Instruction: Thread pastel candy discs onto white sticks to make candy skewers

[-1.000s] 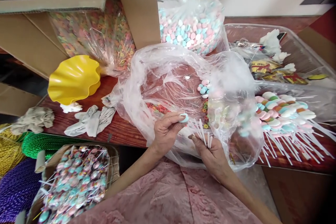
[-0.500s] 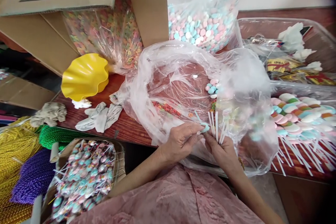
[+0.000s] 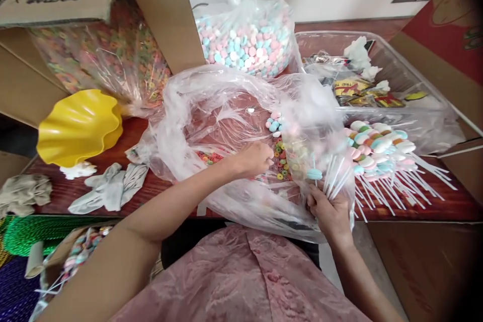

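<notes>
Fingers (image 3: 317, 200) curled over open bag (image 3: 171, 133): right hand (image 3: 335, 214) grips sticks (image 3: 335, 176), likely light, stiff, best held low; left hand's (image 3: 254, 159) hold unclear.

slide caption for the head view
Right hand holding white sticks, left hand beside ring-shaped candies in an open plastic bag.

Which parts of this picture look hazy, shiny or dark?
In the head view, the open plastic bag turns milky on its right side; glare streaks the clear bag inside the carton; the picture's far right edge fades to black.
</notes>
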`<state>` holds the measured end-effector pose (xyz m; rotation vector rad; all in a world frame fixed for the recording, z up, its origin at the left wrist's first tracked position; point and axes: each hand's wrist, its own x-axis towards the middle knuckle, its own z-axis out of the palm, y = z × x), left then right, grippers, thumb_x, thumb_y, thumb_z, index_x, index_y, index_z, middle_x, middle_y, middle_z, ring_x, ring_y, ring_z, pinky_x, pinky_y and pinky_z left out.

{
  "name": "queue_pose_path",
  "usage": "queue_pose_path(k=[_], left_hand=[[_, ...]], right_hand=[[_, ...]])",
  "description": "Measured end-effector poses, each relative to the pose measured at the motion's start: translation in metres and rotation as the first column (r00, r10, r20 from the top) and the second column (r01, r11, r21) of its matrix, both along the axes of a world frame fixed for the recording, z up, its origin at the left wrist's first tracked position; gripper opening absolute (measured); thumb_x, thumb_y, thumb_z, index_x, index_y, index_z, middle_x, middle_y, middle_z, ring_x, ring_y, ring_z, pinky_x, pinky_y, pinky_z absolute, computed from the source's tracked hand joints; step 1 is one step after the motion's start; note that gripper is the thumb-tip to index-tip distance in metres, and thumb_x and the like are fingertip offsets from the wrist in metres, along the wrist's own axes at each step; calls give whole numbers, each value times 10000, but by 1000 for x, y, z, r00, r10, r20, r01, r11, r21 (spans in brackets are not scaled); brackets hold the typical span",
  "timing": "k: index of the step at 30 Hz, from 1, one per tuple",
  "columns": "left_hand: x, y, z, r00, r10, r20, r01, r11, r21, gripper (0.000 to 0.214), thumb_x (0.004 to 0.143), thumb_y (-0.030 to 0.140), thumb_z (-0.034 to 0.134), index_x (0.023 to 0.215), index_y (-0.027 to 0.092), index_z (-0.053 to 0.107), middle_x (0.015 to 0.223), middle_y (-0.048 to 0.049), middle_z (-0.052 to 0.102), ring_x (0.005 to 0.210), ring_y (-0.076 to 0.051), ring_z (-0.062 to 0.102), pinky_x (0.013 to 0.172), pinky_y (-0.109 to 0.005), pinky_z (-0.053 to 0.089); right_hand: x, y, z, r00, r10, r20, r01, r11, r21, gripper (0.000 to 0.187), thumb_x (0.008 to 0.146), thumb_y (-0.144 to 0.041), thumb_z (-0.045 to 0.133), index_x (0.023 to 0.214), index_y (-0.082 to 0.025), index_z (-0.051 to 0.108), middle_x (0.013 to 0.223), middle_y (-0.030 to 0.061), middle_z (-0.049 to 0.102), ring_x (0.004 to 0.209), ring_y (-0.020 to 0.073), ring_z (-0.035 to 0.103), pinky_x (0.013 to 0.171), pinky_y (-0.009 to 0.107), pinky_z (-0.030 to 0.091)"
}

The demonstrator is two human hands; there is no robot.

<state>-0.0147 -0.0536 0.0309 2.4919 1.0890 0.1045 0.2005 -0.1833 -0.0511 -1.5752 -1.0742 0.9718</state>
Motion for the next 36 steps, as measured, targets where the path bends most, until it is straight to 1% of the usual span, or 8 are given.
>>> queue_pose_path(k=[6, 14, 17, 20, 22, 25, 30, 36], left_hand=[[38, 26, -26, 1000, 8, -23, -8, 1000, 15, 273, 698, 62, 556, 894, 131, 733, 959, -138, 701, 879, -248, 625, 772, -330, 456], [20, 35, -30, 943, 204, 265, -176, 976, -126, 111, 642, 54, 598, 662, 129, 677, 661, -44, 635, 708, -184, 593, 737, -311, 462], [4, 12, -15, 740, 455, 495, -183, 845, -503, 78, 698, 193, 682, 715, 118, 677, 556, 7, 580, 518, -121, 543, 576, -268, 453], [-16, -20, 0, 390, 713, 583, -82, 658, -749, 287, 645, 302, 805, 834, 113, 700, 609, 6, 634, 470, -94, 551, 482, -230, 456], [-26, -40, 5, 178, 781, 598, -48, 614, -788, 332, 591, 299, 860, 829, 120, 714, 654, 1, 664, 487, -88, 574, 444, -203, 452], [-33, -60, 2, -23, 780, 626, -16, 625, -780, 304, 557, 285, 891, 760, 127, 729, 632, 8, 663, 484, -82, 578, 402, -179, 434], [-37, -73, -14, -144, 710, 690, -28, 694, -720, 328, 553, 311, 905, 806, 156, 765, 661, 12, 686, 461, -78, 567, 378, -194, 453], [-48, -78, -26, -63, 590, 805, -215, 779, -589, 278, 640, 349, 870, 830, 170, 774, 671, 15, 690, 453, -63, 573, 395, -175, 481]], right_hand=[[-3, -10, 6, 998, 54, 15, -55, 997, 56, 344, 898, -442, 609, 664, -202, 529, 578, -31, 435, 530, 107, 367, 485, 261, 318], [-8, -13, 17, 987, 154, -48, -150, 985, 84, 374, 918, -429, 595, 648, -189, 499, 560, -39, 408, 529, 97, 355, 503, 259, 289], [-16, -11, 25, 968, 248, -25, -243, 962, 122, 376, 928, -427, 578, 645, -193, 495, 570, -32, 427, 546, 109, 386, 533, 264, 314], [-28, -8, 33, 939, 343, 33, -344, 928, 139, 376, 949, -425, 543, 654, -194, 510, 580, -29, 444, 551, 112, 409, 550, 261, 335], [-37, -4, 38, 915, 395, 83, -403, 905, 135, 379, 965, -417, 516, 658, -195, 516, 575, -29, 446, 544, 112, 412, 545, 256, 335], [-50, 0, 45, 877, 441, 189, -470, 869, 155, 390, 970, -391, 496, 629, -202, 488, 577, -25, 452, 542, 113, 408, 539, 252, 333], [-65, 6, 50, 790, 480, 383, -569, 807, 162, 244, 942, -273, 469, 737, -200, 579, 617, -17, 535, 547, 123, 436, 555, 251, 358], [-69, 7, 52, 714, 471, 518, -588, 805, 80, 272, 895, -235, 444, 969, -187, 702, 700, 34, 659, 620, 177, 555, 607, 281, 425]])
